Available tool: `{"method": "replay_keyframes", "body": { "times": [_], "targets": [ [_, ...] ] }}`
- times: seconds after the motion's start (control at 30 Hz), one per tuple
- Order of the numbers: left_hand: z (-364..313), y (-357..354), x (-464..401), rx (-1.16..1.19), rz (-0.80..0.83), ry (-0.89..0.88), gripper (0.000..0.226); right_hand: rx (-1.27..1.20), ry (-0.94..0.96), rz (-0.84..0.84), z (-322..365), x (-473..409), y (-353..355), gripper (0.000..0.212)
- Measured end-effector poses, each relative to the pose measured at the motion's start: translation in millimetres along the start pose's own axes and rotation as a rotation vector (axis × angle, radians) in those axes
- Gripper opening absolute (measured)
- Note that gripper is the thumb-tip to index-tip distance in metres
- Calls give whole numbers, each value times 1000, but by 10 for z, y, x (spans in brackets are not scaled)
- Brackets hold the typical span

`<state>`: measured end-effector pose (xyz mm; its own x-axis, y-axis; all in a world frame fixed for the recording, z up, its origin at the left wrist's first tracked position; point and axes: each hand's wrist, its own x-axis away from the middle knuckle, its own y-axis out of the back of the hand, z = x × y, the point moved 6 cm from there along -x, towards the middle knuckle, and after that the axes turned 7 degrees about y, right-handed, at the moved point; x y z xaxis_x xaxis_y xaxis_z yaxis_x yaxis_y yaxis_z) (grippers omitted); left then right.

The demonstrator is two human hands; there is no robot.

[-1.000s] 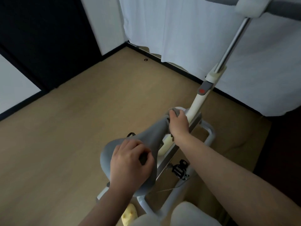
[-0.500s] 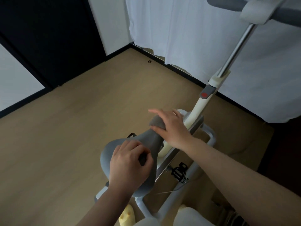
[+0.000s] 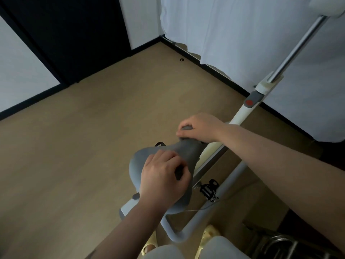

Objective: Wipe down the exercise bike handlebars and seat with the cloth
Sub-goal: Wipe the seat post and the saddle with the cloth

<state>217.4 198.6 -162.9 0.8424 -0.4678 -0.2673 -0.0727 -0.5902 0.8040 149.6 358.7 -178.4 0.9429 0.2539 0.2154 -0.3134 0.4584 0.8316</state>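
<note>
The exercise bike's grey seat [image 3: 139, 161] is in the centre of the head view, its narrow nose pointing toward the white post [image 3: 242, 111]. My left hand [image 3: 162, 180] lies on the wide rear of the seat with fingers curled against the thumb, gripping it. My right hand [image 3: 200, 128] is at the seat's nose, fingers curled round a small grey wad that looks like the cloth [image 3: 186, 127]. Most of the cloth is hidden in that hand. Only the white hub of the handlebars [image 3: 324, 4] shows, at the top right.
A white curtain [image 3: 233, 34] hangs behind the bike, and a dark panel [image 3: 65, 34] stands at the left. Wood floor [image 3: 74, 146] spreads to the left. A black pedal [image 3: 208, 189] and the grey frame tube [image 3: 229, 176] sit under my right arm. My yellow slippers [image 3: 207, 234] are below.
My right hand opened over the seat's nose, then curled again round the grey wad, slightly higher and further left on the nose. My left hand stayed on the seat's rear.
</note>
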Motion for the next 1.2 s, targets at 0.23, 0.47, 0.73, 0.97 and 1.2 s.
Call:
{"method": "replay_keyframes", "body": {
  "times": [0.23,0.47,0.73,0.97,1.2],
  "targets": [
    [-5,6,-10,23,35,-19,7,-208,-47,-239,-137,171,-22,27],
    [-27,0,-14,2,68,-59,11,-156,-118,-816,-47,533,-299,28],
    [-27,-3,-35,15,126,-78,9,-496,-466,-1178,-100,586,-459,28],
    [-17,-24,-39,21,157,-65,15,-865,-596,-1110,-362,610,-492,36],
    [0,-37,-39,-4,94,-52,10,-855,-438,-871,-550,637,-348,36]
  ]
}}
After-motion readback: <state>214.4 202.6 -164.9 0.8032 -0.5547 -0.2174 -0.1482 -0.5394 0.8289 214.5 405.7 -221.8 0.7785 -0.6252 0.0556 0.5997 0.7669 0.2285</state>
